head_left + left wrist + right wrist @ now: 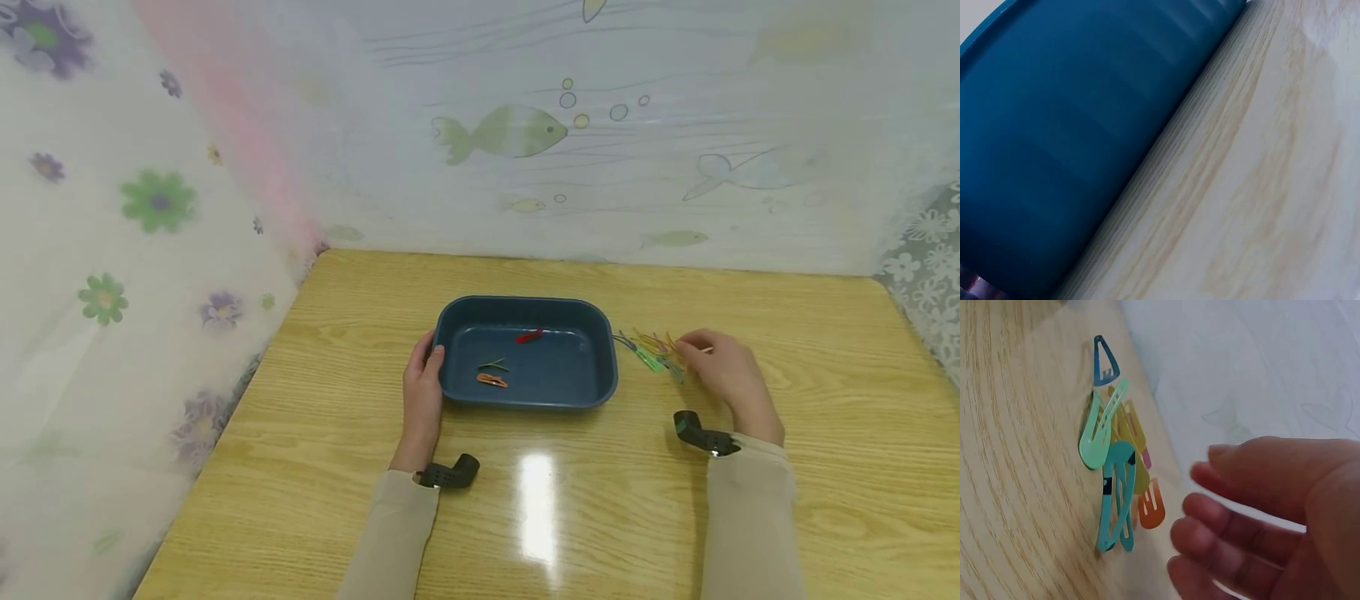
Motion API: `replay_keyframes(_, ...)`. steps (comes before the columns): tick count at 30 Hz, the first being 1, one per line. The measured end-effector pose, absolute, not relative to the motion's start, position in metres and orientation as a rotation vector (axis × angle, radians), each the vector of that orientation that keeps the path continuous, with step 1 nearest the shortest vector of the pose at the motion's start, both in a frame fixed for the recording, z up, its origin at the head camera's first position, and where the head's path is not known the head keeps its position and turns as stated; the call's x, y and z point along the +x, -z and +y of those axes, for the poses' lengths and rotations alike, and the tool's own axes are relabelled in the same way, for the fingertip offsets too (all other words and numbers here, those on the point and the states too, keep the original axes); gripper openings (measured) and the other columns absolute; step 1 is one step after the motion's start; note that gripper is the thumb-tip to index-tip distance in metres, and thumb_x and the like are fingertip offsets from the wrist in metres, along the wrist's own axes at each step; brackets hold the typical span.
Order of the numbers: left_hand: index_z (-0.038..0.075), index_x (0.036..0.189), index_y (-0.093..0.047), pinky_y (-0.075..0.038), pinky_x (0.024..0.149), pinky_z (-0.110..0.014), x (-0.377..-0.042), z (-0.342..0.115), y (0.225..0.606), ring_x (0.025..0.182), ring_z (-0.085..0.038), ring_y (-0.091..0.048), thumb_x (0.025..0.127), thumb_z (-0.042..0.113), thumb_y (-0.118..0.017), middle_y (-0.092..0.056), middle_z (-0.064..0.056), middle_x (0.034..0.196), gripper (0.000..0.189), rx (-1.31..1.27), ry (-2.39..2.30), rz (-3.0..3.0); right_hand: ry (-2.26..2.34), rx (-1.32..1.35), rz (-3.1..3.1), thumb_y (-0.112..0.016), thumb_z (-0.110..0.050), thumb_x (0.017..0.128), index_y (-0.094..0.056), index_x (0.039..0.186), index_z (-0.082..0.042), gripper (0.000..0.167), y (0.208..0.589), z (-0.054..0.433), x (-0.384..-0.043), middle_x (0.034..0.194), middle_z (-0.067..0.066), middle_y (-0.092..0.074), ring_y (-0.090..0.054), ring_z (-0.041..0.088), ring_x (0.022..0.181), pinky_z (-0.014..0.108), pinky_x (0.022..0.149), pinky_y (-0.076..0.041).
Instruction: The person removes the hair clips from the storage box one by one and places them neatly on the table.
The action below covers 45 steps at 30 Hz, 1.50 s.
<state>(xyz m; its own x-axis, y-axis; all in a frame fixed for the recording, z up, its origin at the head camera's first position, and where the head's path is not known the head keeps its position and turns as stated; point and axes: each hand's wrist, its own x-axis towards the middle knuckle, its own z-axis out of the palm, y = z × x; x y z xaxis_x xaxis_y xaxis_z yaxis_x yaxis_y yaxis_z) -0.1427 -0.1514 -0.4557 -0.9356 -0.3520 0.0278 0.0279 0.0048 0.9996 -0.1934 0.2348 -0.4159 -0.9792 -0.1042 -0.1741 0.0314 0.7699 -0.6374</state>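
Currently, left grip (423, 392) holds the basin's (525, 406) edge, relaxed right grip (726, 369) beside hair clips (1122, 450), table (847, 400) stretching rightward.

A: Backdrop?
B: A whitish covering (360, 167) carried a large, pale green fish (517, 131), with smaller fish (677, 239) and bubbles (567, 100) drawn around it.
A: Left side?
B: A white sheet (52, 242) bore purple and green flowers (158, 201); a pink band (225, 108) slanted down on its right.
A: Right edge?
B: White floral lace (932, 267) showed against grey.
A: Furniture?
B: One table (847, 375), yellowish wood grain; its far corners were rounded.
A: Light?
B: A long white reflection (537, 508) lay on the near part.
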Motion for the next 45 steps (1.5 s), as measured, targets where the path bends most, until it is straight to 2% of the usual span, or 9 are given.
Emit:
replay_keyframes(5, 0.022, 0.126, -0.049, -0.030, 0.099, -0.028, -0.143, -0.153, 0.456, 0.119, -0.005, -0.039, 0.093, 0.031, -0.045, -0.047, 0.009, 0.127, 0.034, 0.336, 2.009, -2.020, 1.183, -0.077, 2.811, -0.037, -0.052, 0.090, -0.050, 0.123, -0.006, 0.058, 0.412, 0.223, -0.193, 0.104, 0.018, -0.058, -0.057, 0.031, 0.087, 0.045, 0.073, -0.043)
replay_keyframes(8, 0.020, 0.126, -0.049, -0.031, 0.099, -0.030, -0.143, -0.153, 0.456, 0.119, -0.007, -0.039, 0.093, 0.031, -0.046, -0.047, 0.006, 0.127, 0.035, 0.319, 2.009, -2.015, 1.320, -0.118, 2.804, -0.040, -0.050, 0.090, -0.052, 0.121, -0.006, 0.056, 0.411, 0.213, -0.193, 0.108, 0.017, -0.057, -0.057, 0.031, 0.088, 0.043, 0.075, -0.045)
replay_keyframes(13, 0.021, 0.126, -0.049, -0.031, 0.099, -0.030, -0.143, -0.153, 0.455, 0.119, -0.007, -0.039, 0.093, 0.030, -0.045, -0.047, 0.007, 0.127, 0.035, 0.325, 2.017, -2.019, 1.500, -0.186, 2.755, -0.044, -0.046, 0.090, -0.057, 0.115, -0.008, 0.048, 0.408, 0.196, -0.193, 0.099, 0.014, -0.060, -0.057, 0.026, 0.082, 0.032, 0.071, -0.050)
replay_keyframes(21, 0.021, 0.126, -0.049, -0.031, 0.099, -0.029, -0.143, -0.154, 0.454, 0.119, -0.006, -0.039, 0.093, 0.030, -0.045, -0.047, 0.008, 0.127, 0.034, 0.327, 2.026, -2.016, 1.738, -0.392, 2.573, -0.046, -0.031, 0.093, -0.059, 0.107, -0.001, 0.035, 0.378, 0.156, -0.179, 0.092, 0.020, -0.058, -0.055, 0.030, 0.075, 0.031, 0.066, -0.049)
replay_keyframes(25, 0.022, 0.125, -0.049, -0.031, 0.099, -0.028, -0.143, -0.154, 0.454, 0.118, -0.005, -0.039, 0.093, 0.029, -0.046, -0.047, 0.009, 0.126, 0.033, 0.342, 2.062, -1.995, 1.721, -0.458, 2.521, -0.046, -0.029, 0.093, -0.059, 0.107, -0.002, 0.033, 0.366, 0.141, -0.174, 0.091, 0.019, -0.059, -0.056, 0.032, 0.076, 0.031, 0.067, -0.049)
replay_keyframes(33, 0.024, 0.125, -0.049, -0.031, 0.099, -0.028, -0.142, -0.152, 0.455, 0.119, -0.004, -0.039, 0.094, 0.029, -0.046, -0.047, 0.010, 0.126, 0.032, 0.361, 2.075, -1.985, 1.556, -0.606, 2.496, -0.046, -0.039, 0.091, -0.055, 0.118, -0.011, 0.039, 0.374, 0.133, -0.192, 0.094, 0.010, -0.061, -0.058, 0.023, 0.079, 0.034, 0.071, -0.049)
replay_keyframes(39, 0.023, 0.126, -0.048, -0.030, 0.099, -0.028, -0.140, -0.151, 0.451, 0.119, -0.004, -0.038, 0.094, 0.029, -0.044, -0.046, 0.010, 0.127, 0.033, 0.371, 2.079, -2.005, 1.390, -0.650, 2.462, -0.049, -0.042, 0.089, -0.055, 0.118, -0.016, 0.040, 0.368, 0.120, -0.206, 0.101, 0.004, -0.061, -0.058, 0.017, 0.079, 0.039, 0.073, -0.047)
replay_keyframes(42, 0.023, 0.127, -0.047, -0.030, 0.099, -0.028, -0.140, -0.151, 0.451, 0.120, -0.004, -0.037, 0.094, 0.028, -0.044, -0.045, 0.010, 0.128, 0.033, 0.369, 2.077, -2.007, 1.276, -0.703, 2.450, -0.051, -0.042, 0.089, -0.055, 0.117, -0.018, 0.037, 0.365, 0.112, -0.214, 0.104, 0.002, -0.061, -0.060, 0.020, 0.081, 0.040, 0.073, -0.047)
replay_keyframes(45, 0.021, 0.127, -0.048, -0.031, 0.099, -0.029, -0.142, -0.151, 0.454, 0.119, -0.006, -0.038, 0.094, 0.028, -0.045, -0.046, 0.008, 0.128, 0.034, 0.356, 2.075, -1.988, 1.185, -0.749, 2.444, -0.052, -0.039, 0.088, -0.057, 0.115, -0.018, 0.034, 0.365, 0.104, -0.220, 0.100, 0.002, -0.062, -0.060, 0.025, 0.082, 0.041, 0.072, -0.048)
